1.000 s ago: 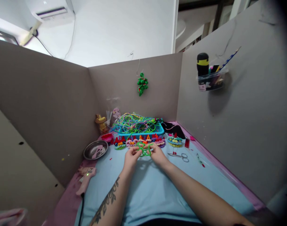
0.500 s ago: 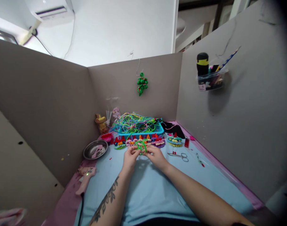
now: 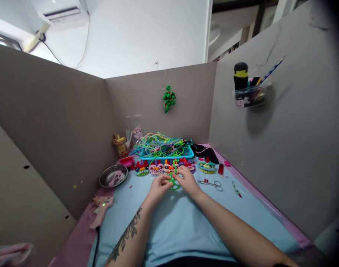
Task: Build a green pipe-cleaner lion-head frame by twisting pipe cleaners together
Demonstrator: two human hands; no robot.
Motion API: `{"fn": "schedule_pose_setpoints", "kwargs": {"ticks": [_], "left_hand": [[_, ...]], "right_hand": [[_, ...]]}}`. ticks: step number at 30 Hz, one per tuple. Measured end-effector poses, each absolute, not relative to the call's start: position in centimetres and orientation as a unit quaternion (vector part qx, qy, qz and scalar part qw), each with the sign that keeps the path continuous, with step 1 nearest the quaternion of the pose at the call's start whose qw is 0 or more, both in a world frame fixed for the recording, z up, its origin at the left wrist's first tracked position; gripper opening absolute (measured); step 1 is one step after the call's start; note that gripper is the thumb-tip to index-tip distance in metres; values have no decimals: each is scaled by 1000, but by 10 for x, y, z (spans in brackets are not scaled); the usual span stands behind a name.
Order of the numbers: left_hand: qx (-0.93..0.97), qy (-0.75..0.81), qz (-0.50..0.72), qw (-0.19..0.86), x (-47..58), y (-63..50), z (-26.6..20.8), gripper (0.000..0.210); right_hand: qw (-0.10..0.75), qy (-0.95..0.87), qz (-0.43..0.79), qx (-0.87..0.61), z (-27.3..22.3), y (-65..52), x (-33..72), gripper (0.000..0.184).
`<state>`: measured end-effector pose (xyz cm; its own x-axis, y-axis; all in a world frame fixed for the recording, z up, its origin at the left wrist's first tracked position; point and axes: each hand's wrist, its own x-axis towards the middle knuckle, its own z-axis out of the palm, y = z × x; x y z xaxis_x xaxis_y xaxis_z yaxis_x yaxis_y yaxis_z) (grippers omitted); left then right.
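Both hands hold a bright green pipe cleaner, bent into loops, above the blue cloth. My left hand pinches it from the left with thumb and fingertips. My right hand grips it from the right, and one green end sticks up past the fingers. Just behind the hands stands a row of colourful fuzzy figures, among them an orange and red one partly behind the green strand. Right of my right hand lie scissors with grey handles.
A blue basket heaped with coloured pipe cleaners stands at the back. To the left are a metal bowl and a pink glue gun with a lit green light. Grey panels enclose the table; a clear bin hangs on the right one.
The green pipe cleaner has shifted slightly right and lower, and one end now points upward. My right hand has risen a little; my left has moved right.
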<state>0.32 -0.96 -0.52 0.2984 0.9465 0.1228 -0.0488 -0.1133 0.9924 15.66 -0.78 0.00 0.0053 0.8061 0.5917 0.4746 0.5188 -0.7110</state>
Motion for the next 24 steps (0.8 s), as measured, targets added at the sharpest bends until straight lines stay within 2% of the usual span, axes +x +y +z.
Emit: {"fn": "schedule_pose_setpoints", "kwargs": {"ticks": [6,11,17,20,24], "left_hand": [[628,383,479,479,1,-10,-4,28],[669,378,476,429,-1,-11,-3,24],[626,434,577,294,-4,-12,1,19],[608,439,587,305,-3,-12,0,20],[607,427,564,363,3,-12,-3,34]], "right_hand": [[492,-704,237,-453,-6,2,164,8],[473,-709,288,-437,-9,3,166,11],[519,-667,307,-437,-14,4,161,18],[540,-642,319,-441,-17,5,158,23],[549,-620,347,-440,-21,5,155,29]]}}
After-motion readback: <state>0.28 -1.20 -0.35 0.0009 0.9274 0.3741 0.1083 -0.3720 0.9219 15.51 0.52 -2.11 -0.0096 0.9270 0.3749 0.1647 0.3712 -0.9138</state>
